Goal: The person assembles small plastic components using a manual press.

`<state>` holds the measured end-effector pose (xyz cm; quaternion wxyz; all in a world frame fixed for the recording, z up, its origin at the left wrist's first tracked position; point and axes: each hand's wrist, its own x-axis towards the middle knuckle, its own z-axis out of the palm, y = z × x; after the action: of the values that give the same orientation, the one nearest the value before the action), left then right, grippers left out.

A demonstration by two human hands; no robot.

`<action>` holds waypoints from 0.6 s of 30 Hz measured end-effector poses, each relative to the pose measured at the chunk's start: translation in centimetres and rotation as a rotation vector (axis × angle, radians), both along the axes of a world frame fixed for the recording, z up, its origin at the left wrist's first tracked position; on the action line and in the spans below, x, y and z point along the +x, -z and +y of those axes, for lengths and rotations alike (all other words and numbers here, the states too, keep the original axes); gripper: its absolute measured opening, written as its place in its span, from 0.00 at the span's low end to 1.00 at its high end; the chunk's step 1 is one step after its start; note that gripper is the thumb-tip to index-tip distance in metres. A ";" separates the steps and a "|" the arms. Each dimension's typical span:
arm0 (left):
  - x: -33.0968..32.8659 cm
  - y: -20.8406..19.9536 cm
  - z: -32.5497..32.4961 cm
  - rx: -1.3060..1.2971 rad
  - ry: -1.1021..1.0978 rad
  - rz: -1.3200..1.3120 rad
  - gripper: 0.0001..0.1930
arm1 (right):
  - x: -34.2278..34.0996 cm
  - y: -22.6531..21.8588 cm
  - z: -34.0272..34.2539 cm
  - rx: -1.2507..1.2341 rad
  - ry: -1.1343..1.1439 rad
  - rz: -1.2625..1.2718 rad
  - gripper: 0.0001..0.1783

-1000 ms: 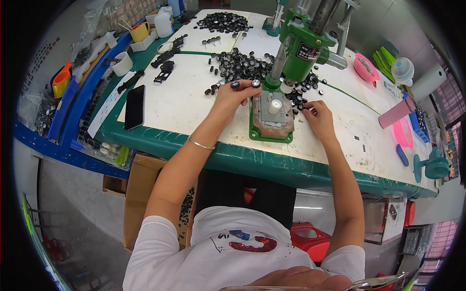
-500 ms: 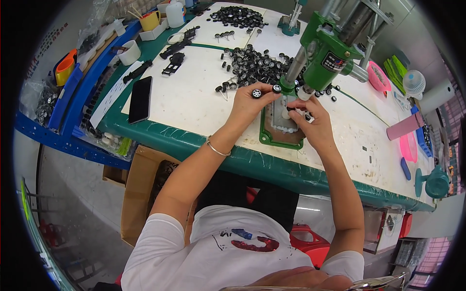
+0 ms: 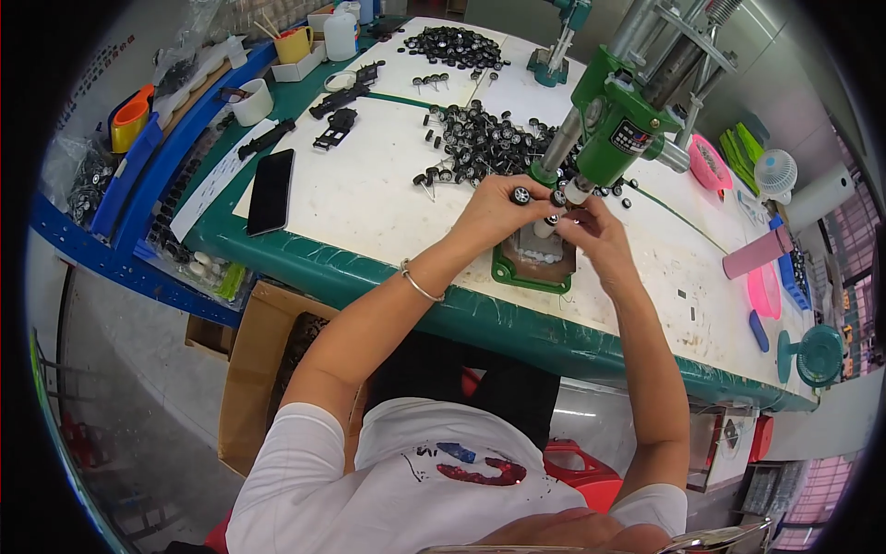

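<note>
The left hand clamps two black wheels, a third wheel tops the press's white post, the grip of the right hand is indiscernible from here, and the far-side wheel heap lies untouched.

A head-worn fisheye camera faces down and forward: shirt near, left hand and right hand midway, workbench reaching far.

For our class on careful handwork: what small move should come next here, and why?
Perhaps the left hand should align its fingertip wheel with the lower wheel atop the white post: they look close together, near the press, with the right hand alongside.
</note>
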<state>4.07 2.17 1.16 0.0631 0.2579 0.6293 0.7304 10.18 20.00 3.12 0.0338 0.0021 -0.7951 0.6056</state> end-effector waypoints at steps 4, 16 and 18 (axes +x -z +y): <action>0.3 -0.4 0.6 0.004 0.034 0.051 0.07 | -1.2 -2.4 3.4 -0.031 0.179 0.160 0.18; -0.7 0.7 1.7 0.205 0.076 -0.023 0.06 | -11.3 -19.5 9.1 -0.560 -0.042 0.391 0.10; -0.8 -0.3 4.2 0.237 0.164 0.067 0.06 | -16.8 -24.2 22.7 -0.421 -0.338 0.346 0.11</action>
<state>3.27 6.33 1.44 0.0707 0.3381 0.5172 0.7830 -6.65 42.73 27.31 0.0671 0.2301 -0.6232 0.7444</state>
